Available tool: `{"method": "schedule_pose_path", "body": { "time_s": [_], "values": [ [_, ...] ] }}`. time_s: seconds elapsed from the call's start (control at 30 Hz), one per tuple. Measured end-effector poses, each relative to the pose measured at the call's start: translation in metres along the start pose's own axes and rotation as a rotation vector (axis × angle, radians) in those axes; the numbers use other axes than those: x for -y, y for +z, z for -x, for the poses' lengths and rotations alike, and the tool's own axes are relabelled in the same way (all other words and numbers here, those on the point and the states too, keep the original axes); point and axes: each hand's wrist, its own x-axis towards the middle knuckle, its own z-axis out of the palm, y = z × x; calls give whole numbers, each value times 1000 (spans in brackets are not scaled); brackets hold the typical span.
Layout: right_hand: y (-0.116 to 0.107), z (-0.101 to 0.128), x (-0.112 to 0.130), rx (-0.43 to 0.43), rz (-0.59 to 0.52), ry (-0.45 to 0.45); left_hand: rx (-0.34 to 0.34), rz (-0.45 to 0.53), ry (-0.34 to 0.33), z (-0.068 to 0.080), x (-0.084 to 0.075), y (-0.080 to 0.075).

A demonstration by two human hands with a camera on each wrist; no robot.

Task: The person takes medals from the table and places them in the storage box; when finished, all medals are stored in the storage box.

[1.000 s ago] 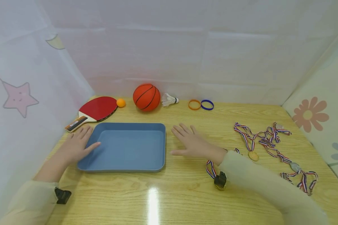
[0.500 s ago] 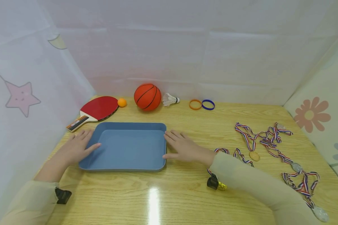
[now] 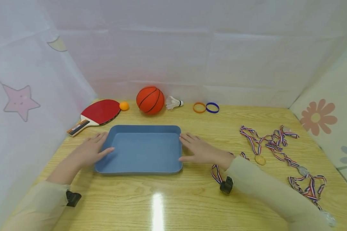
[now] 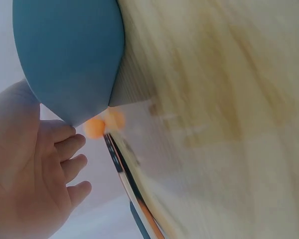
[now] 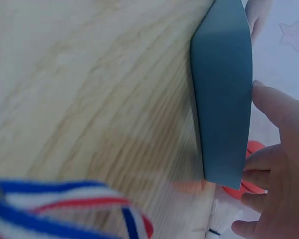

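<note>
Left hand (image 3: 91, 152): fingers extended and loosely side by side, thumb held apart and reaching over the left rim of the tray. Right hand (image 3: 200, 150): same posture mirrored, thumb spread from the fingers, fingertips and thumb tip at the right rim; contact pressure cannot be judged. Neither hand pinches anything.

Tray (image 3: 144, 152): blue-grey, rectangular with rounded corners, lying flat between the hands, open side up. Long axis runs left to right, roughly parallel to the table's far edge; the short sides face the hands. Wooden table (image 3: 127, 199) beneath.

Beyond the tray, left to right: red table-tennis bat (image 3: 101, 111), flat, handle pointing near-left, blade far-right; orange ball (image 3: 124, 106) just beside the blade; basketball (image 3: 150, 100); shuttlecock (image 3: 174, 102) on its side, cork pointing right; orange ring (image 3: 199, 107) and blue ring (image 3: 212, 107), side by side.

Right of the tray: ribboned medals (image 3: 260, 159) scattered, some partly hidden by the right sleeve (image 3: 257, 183).
</note>
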Motion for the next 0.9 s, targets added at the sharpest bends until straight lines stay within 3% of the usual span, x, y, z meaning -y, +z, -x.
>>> {"method": "schedule_pose_path", "body": {
  "time_s": [0.4,0.67,0.9],
  "values": [
    [-8,33,-32,3,-117,-3,61,11,58,-16,-33,3],
    [-9,55,-49,-29,-171,42,16,25,139,-29,-51,11],
    [-12,67,-56,-24,-183,69,36,-9,147,-42,-59,18]
  ]
}}
